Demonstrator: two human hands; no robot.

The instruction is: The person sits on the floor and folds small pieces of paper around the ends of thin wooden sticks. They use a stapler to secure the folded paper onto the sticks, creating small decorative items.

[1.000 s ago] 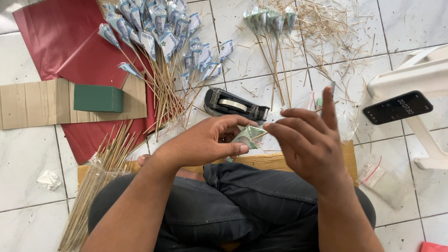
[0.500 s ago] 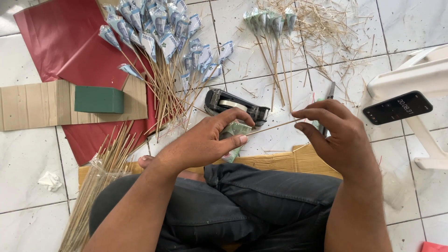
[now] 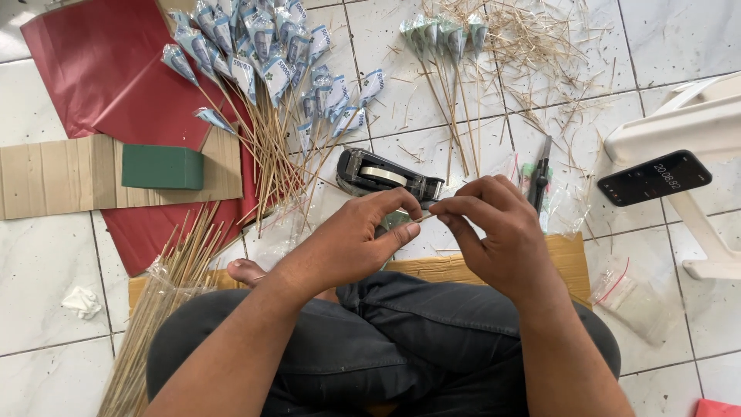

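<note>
Both my left hand (image 3: 351, 243) and right hand (image 3: 502, 235) are pinching a thin stick (image 3: 426, 217), tape dispenser (image 3: 386, 176) just at 12 o'clock.

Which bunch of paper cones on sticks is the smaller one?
The green-tipped bunch at top centre: only a few cones, beside loose straw scraps. The blue-white pile to its left, by the red paper, holds many more.

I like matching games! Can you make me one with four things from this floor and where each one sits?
Things:
1. green foam block
2. black tape dispenser
3. black phone
4. bundle of bare bamboo sticks

Places:
A. on the white plastic stool
B. beside the person's left knee
C. on the brown cardboard sheet
D. on the tiles just beyond both hands

Pairs: 1-C, 2-D, 3-A, 4-B
</note>
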